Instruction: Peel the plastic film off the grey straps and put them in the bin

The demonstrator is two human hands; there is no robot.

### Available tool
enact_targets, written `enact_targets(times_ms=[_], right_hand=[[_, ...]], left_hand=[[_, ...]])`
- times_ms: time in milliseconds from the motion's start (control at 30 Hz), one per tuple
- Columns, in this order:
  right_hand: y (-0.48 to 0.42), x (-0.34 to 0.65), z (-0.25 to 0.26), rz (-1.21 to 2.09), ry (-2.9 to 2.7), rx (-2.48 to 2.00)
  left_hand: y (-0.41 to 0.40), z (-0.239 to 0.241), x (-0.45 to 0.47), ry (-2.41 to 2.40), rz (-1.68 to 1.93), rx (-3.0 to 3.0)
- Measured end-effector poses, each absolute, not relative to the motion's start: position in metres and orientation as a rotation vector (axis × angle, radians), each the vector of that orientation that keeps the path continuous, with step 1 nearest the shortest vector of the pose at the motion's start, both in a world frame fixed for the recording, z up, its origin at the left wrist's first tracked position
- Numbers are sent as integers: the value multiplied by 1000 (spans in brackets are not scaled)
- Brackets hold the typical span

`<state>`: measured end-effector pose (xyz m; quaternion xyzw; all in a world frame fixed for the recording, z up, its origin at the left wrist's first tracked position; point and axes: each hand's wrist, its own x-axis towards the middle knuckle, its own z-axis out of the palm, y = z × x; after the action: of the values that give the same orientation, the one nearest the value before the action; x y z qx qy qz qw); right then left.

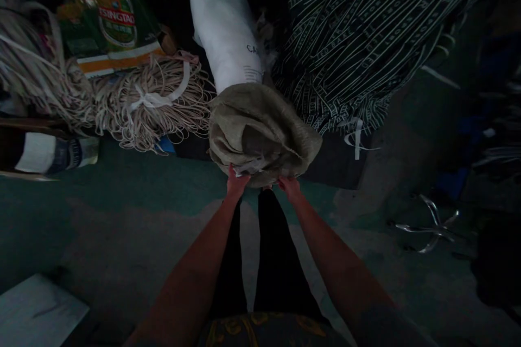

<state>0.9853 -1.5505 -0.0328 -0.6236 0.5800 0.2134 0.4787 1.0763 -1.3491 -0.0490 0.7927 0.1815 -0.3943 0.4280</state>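
A brownish woven sack (260, 105) stands in front of me with its mouth facing up. My left hand (237, 181) is closed on the near left part of its rim. On the near right, my right hand (288, 186) grips the same rim. Inside the mouth, near my left hand, some pale clear plastic (256, 165) shows; the rest of the inside is dark. Right behind the sack lies a long white plastic-wrapped bundle (228, 27) with black print.
Left of the sack lies a tied bundle of beige cord (158, 100), with a green printed carton (116, 24) behind it. A heap of black-and-white lettered straps (350, 38) is at the right. A chrome chair base (433, 225) stands on the floor at far right.
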Motion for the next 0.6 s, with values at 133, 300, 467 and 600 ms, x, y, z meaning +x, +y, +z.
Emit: enact_targets(times_ms=[133,300,467,600], right_hand=[[-1566,980,-3,809,1349,-1469],[-1556,1005,36,901,1099,-1396],[-1536,1069,13,860,967,-1456],[-1562,1132,-35,672,1065,-1566]], left_hand=[[-1349,-37,1080,497,-1061,2092],[-1370,8,1056,224,-1109,2084],[-1415,25,1047,-26,-1053,1938],[-1398,16,1072,87,-787,2024]])
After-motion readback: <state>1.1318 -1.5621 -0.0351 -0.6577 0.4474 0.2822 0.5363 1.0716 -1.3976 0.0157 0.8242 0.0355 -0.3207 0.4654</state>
